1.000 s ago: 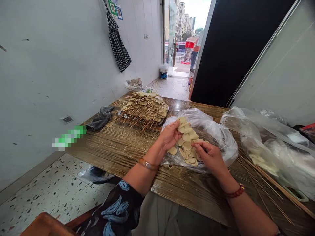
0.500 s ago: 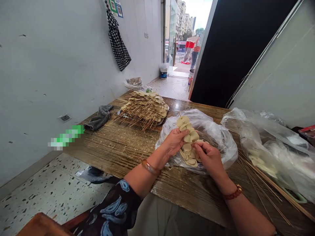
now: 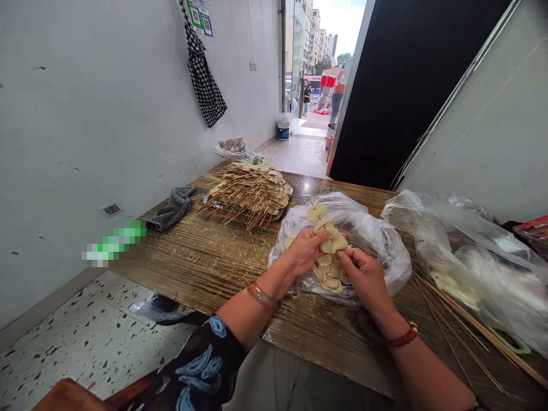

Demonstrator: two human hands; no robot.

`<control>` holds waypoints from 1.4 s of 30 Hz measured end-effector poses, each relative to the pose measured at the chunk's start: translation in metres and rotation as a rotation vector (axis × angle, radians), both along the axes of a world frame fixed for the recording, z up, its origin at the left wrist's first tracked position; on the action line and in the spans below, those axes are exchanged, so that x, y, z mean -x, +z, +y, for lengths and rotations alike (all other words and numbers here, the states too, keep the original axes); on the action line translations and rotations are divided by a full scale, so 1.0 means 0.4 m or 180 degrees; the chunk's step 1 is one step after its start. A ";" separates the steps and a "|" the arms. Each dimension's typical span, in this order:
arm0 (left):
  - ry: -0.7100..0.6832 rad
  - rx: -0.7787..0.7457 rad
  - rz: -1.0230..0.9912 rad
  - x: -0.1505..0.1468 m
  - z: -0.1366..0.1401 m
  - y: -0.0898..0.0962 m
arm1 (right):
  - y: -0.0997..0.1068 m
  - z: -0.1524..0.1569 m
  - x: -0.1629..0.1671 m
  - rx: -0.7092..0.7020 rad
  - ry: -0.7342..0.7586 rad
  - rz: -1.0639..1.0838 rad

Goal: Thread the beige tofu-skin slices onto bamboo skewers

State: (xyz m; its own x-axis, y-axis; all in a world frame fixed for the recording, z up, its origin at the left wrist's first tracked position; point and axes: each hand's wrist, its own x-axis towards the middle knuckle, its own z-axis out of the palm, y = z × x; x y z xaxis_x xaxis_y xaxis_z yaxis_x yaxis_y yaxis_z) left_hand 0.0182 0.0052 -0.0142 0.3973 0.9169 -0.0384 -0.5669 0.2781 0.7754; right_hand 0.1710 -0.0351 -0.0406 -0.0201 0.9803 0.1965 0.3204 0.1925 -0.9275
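My left hand (image 3: 309, 246) is closed around several thin, pale beige slices (image 3: 334, 242) threaded on a bamboo skewer. One slice (image 3: 317, 213) sits higher up, near the skewer's upper tip. At the lower end, the thumb and fingers of my right hand (image 3: 363, 269) are pinched on the skewer, close against the lowest slice; most of the stick is hidden there. Loose slices (image 3: 329, 281) lie below my hands on an open clear plastic bag (image 3: 387, 251).
Finished skewers (image 3: 252, 191) are heaped on a tray across the wooden table (image 3: 205, 265). A grey cloth (image 3: 173, 208) lies at the left edge. Bare bamboo sticks (image 3: 464, 325) and another plastic bag (image 3: 483, 257) with pale slices are at right. Two people stand outside the doorway.
The top slice now stands apart from the others near the skewer's tip. My left hand has stayed around the lower slices, and my right hand has hardly moved. Another person appears outside.
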 end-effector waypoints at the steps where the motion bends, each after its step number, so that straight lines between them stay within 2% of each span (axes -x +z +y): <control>1: 0.0066 0.0041 0.0003 0.004 0.004 0.000 | -0.001 0.001 -0.001 -0.0026 -0.0006 -0.0030; 5: 0.0511 0.0218 -0.0125 0.028 0.028 0.003 | -0.002 0.001 -0.003 -0.0093 0.0000 -0.0079; 8: 0.0734 0.0120 -0.0228 0.046 0.041 0.011 | -0.002 0.000 0.000 -0.0106 0.0112 -0.0142; 18: 0.1026 -0.0032 -0.0027 0.059 0.039 0.029 | -0.003 -0.001 0.013 -0.0302 0.0280 -0.0403; 27: 0.0808 -0.0162 0.0178 0.040 0.041 0.008 | 0.011 0.001 0.015 -0.0372 0.0138 -0.0472; 30: 0.0681 -0.0152 0.0250 0.041 0.041 0.012 | 0.018 0.001 0.002 -0.0357 0.0072 -0.0385; 33: 0.0799 -0.0106 0.0344 0.054 0.047 0.025 | 0.029 0.006 -0.025 -0.0261 -0.0126 -0.0161; 38: 0.1320 -0.0690 0.1043 0.077 0.058 0.038 | 0.051 0.015 -0.068 -0.0308 -0.0692 0.0348; 42: 0.1464 -0.1345 0.2218 0.082 0.064 0.024 | 0.056 0.021 -0.078 -0.0456 -0.0872 0.0504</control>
